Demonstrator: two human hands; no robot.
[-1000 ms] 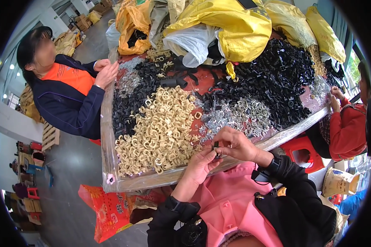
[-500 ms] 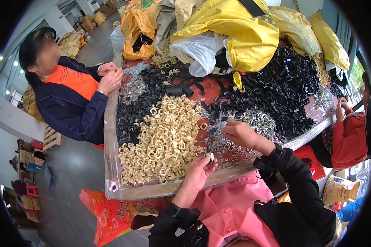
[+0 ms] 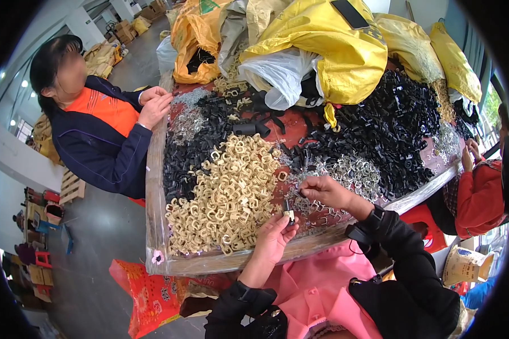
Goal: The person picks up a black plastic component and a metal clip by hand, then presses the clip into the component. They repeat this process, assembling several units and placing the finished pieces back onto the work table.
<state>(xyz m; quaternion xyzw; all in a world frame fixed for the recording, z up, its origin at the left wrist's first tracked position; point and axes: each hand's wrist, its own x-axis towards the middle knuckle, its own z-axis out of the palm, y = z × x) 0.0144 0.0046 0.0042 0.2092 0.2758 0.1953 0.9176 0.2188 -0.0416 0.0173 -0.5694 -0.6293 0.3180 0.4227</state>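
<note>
Cream plastic and black met in the small part that we had at the lower centre of the frame, roughly upright, pinched between the thumb and fingers of our left hand. Our right hand hung just above and to the right of it, fingers bunched; we could not tell whether they gripped anything.

As we judged it, a slack left pinch could have let the part tip or drop towards the silver clips, where so small a thing would have been hard to find. With our hands so near each other, a stray right fingertip could also have knocked it askew. A careless sweep could have mixed the cream pieces with the black pieces touching them, and a tug on the yellow sack could have sent the phone sliding off it.

Among the containers, we saw an orange bag at the upper left gaping over dark contents. Beside the yellow sack lay a whitish plastic bag, its contents unclear to us. We could not see inside the red bag at lower left.
</note>
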